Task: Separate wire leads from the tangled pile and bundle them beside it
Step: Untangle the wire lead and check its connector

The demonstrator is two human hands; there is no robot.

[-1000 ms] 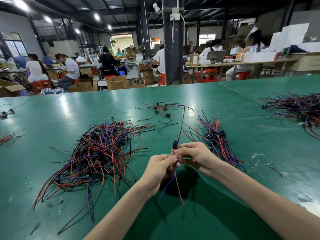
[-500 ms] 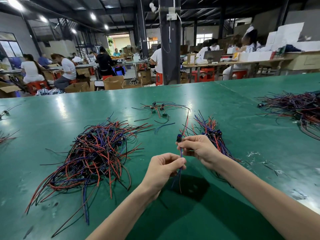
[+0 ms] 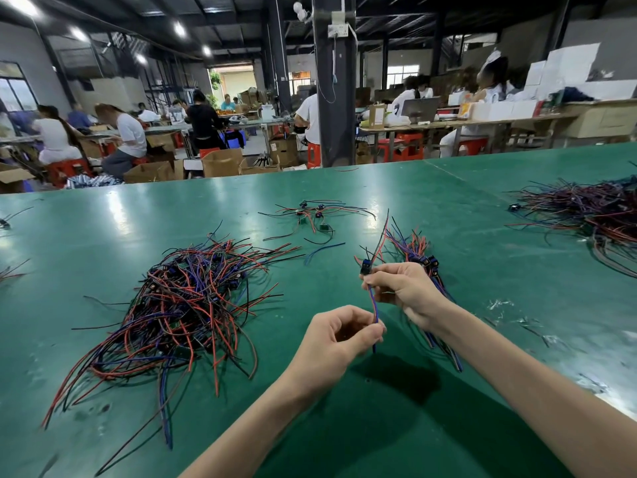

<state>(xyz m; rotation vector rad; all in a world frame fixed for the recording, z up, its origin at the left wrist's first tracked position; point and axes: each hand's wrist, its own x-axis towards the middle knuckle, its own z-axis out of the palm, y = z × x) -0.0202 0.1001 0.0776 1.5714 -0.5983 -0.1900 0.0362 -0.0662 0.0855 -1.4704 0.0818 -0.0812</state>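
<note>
A single wire lead (image 3: 373,307), red and blue strands running down from a small dark connector (image 3: 365,267), is held upright above the green worktop (image 3: 138,215). My right grip (image 3: 403,291) pinches it just under the connector and my left grip (image 3: 341,334) pinches it near its lower tip. To my left the tangled pile (image 3: 179,305) of red, blue and black leads sprawls flat, loose ends fanning outward. Just behind my right grip lies the bundle (image 3: 418,251), leads roughly aligned, connectors clustered together.

wire lead (image 3: 373,305) between the fingers (image 3: 382,274) | tangled pile (image 3: 186,305) left of them | bundle (image 3: 418,253) just behind, right | small cluster (image 3: 313,215) farther behind | another pile (image 3: 593,215) far right on table (image 3: 138,215)
</note>
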